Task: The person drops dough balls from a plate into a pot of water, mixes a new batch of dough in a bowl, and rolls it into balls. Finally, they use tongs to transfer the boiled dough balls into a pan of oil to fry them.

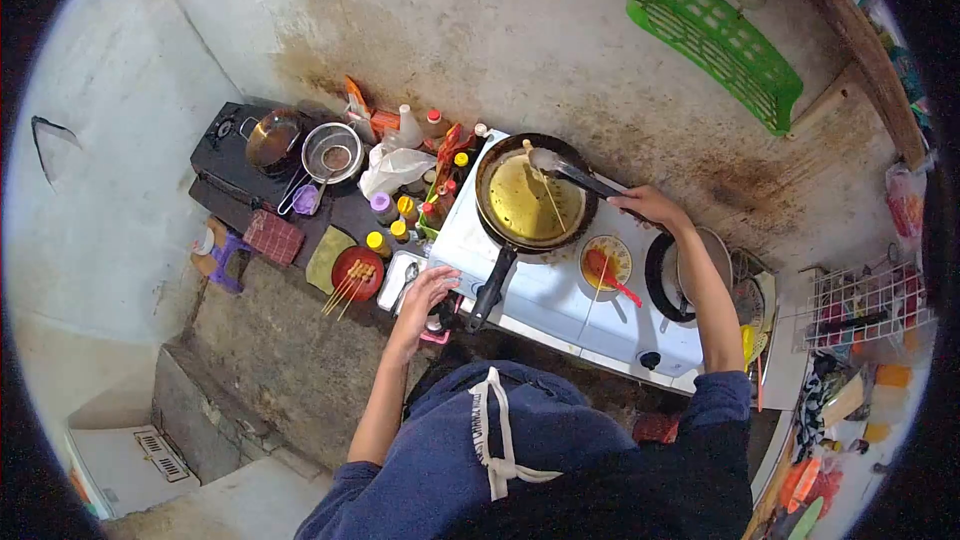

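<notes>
My right hand [645, 205] is closed round the black handle of a spatula [560, 168], whose metal head reaches over the frying pan [489, 219]. Yellow oil [520, 198] fills the pan's bottom, and a thin skewer [552, 198] lies across it. The pan sits on a white gas stove [545, 290], its black handle [490, 290] pointing toward me. My left hand [428, 298] hovers at the stove's left front corner, fingers apart and holding nothing, near the pan handle. Right of the pan stands a bowl [624, 252] of orange-red sauce with a red-handled brush [622, 288].
Left of my left hand are a metal tray [388, 285] with a spoon and a red plate [371, 285] of skewered food. Several sauce bottles [383, 205] and a strainer [333, 148] stand behind. A second pan [662, 275] occupies the right burner. A green rack [710, 40] hangs on the wall.
</notes>
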Tool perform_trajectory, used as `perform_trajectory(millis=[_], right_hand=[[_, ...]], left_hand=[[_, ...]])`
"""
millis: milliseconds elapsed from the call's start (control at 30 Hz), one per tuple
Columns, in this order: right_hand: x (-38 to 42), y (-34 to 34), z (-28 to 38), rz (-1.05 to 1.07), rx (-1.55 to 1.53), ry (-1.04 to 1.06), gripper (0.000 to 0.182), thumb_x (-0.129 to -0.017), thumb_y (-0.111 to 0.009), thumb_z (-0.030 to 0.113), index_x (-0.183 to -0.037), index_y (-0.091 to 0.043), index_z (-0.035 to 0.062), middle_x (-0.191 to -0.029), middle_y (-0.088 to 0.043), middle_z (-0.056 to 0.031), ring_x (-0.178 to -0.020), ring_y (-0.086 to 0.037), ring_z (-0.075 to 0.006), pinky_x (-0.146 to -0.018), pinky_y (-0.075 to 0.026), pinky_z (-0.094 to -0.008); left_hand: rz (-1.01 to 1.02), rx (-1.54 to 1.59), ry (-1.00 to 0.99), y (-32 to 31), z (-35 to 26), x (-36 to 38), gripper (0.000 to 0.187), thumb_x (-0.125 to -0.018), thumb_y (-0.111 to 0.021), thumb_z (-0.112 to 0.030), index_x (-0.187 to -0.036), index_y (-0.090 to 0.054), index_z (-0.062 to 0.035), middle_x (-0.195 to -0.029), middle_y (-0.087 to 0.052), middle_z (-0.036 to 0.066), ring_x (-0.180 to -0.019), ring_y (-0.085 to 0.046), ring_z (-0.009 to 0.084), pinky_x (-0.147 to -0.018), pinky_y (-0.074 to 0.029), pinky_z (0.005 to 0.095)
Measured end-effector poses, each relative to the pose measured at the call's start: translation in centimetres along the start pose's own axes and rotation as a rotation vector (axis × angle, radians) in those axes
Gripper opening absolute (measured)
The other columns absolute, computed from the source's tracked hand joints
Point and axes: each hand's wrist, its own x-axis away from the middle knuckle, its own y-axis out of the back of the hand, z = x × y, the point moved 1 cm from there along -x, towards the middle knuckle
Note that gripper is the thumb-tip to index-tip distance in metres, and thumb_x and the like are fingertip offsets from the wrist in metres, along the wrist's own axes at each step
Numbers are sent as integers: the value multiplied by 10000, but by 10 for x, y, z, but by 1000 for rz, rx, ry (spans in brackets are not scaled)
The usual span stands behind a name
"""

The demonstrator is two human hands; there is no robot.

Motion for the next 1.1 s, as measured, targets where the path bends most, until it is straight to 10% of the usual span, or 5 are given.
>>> perform_trajectory(millis=[267,400,533,700,1100], right_hand=[[44,-3,-22,82,-619,-189,415,-797,-562,473,-837,-601,61,-622,-526,12,-462,-439,-74,-348,-296,-197],[53,-10,-37,172,-650,-193,387,-806,-569,432,-810,-576,46,-619,-496,0,-445,-407,-69,-344,-272,-204],[76,-25,-28,57,-723,-193,329,-836,-554,357,-852,-527,30,-674,-507,-21,-434,-411,-73,-321,-281,-184],[99,-32,-23,24,-687,-134,322,-827,-560,383,-789,-548,64,-567,-457,29,-413,-387,-50,-346,-269,-189],[118,-14,-35,-84,-588,-114,309,-802,-598,395,-799,-603,86,-559,-464,73,-432,-413,-18,-362,-298,-174]], left_hand=[[133,-493,-54,39,82,-36,375,-892,-421,-301,-1110,-469,1,-1058,-561,86,-978,-538,164,-858,-395,265],[89,-70,460,23,97,-48,440,-869,-457,-395,-1058,-501,0,-960,-567,63,-801,-557,114,-703,-452,220],[277,-266,394,-15,80,-53,415,-865,-473,-410,-956,-539,-11,-735,-564,35,-658,-559,89,-582,-448,247],[-9,-527,-10,-39,82,-41,391,-855,-521,-378,-773,-509,4,-508,-474,34,-357,-452,116,-341,-352,264],[55,-446,103,-38,53,-31,360,-878,-484,-369,-769,-466,-26,-530,-455,14,-343,-414,89,-315,-325,240]])
